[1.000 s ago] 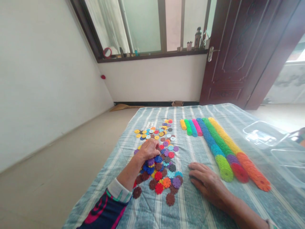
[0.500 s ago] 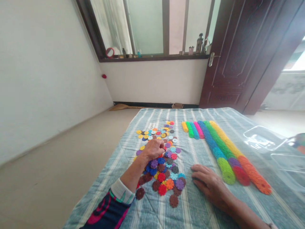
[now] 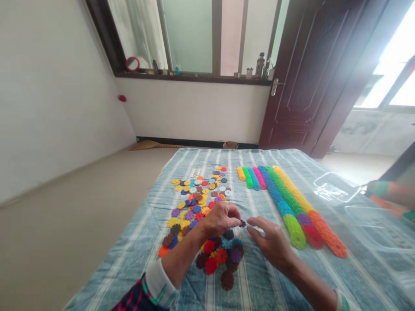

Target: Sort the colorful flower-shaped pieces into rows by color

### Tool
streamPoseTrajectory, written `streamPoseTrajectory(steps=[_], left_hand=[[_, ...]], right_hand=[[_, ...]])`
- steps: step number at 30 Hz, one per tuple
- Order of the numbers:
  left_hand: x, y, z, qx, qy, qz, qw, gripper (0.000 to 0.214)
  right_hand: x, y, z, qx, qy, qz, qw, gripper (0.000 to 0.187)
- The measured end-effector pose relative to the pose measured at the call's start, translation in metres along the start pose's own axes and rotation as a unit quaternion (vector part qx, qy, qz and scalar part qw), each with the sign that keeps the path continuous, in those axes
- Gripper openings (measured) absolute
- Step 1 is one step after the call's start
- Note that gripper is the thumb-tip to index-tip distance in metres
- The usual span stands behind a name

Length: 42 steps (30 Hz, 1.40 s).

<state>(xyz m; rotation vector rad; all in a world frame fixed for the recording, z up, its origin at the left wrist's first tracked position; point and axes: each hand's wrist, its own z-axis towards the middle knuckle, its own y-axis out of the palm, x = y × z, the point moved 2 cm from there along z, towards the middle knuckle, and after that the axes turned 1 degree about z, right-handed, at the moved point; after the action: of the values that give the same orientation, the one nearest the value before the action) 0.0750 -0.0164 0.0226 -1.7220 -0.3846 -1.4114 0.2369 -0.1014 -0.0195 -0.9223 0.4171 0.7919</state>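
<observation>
My left hand [image 3: 219,218] hovers over a scatter of colourful flower-shaped plastic discs [image 3: 197,203], its fingers pinched on a small dark brown disc [image 3: 242,223]. My right hand [image 3: 270,240] is raised just right of it, fingers stretched toward that disc, fingertips almost touching it. To the right lie long rows of stacked discs [image 3: 293,203] sorted by colour: yellow-orange, green-purple-red, blue-lime, with short pink, teal, green and yellow stacks [image 3: 250,177] behind them.
Everything lies on a blue-striped cloth [image 3: 253,276] over a low surface. Clear plastic trays [image 3: 337,186] sit at the right edge. Another person's striped sleeve [image 3: 389,192] shows at the far right. A dark wooden door [image 3: 311,73], a window sill and bare floor lie beyond.
My left hand lifted off the disc pile and moved right with a brown disc pinched. My right hand rose from the cloth and came to meet it. The view shifted right.
</observation>
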Motion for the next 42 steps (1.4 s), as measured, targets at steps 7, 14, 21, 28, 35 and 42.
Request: streamPoseTrajectory(steps=[7, 14, 21, 28, 35, 42], left_hand=[[0.0, 0.001, 0.0, 0.003, -0.001, -0.02, 1.0, 0.009], [-0.006, -0.001, 0.002, -0.008, 0.003, 0.023, 1.0, 0.01], [-0.01, -0.004, 0.002, 0.001, 0.016, 0.074, 0.997, 0.013], [-0.017, -0.016, 0.007, 0.108, 0.053, 0.202, 0.972, 0.017], [-0.027, -0.062, 0.01, 0.29, 0.015, 0.377, 0.879, 0.019], [-0.049, -0.102, 0.004, 0.393, -0.039, 0.46, 0.795, 0.023]], right_hand=[[-0.002, 0.004, 0.015, -0.031, -0.014, -0.007, 0.999, 0.022], [0.002, 0.01, 0.015, -0.043, -0.01, 0.003, 0.999, 0.022], [0.009, 0.009, 0.011, -0.026, 0.007, 0.046, 0.999, 0.02], [0.011, 0.009, 0.009, -0.038, -0.02, 0.031, 0.999, 0.016], [0.031, -0.048, 0.054, 0.005, -0.018, -0.085, 0.996, 0.015], [0.09, -0.074, 0.13, -0.106, 0.116, -0.338, 0.928, 0.023]])
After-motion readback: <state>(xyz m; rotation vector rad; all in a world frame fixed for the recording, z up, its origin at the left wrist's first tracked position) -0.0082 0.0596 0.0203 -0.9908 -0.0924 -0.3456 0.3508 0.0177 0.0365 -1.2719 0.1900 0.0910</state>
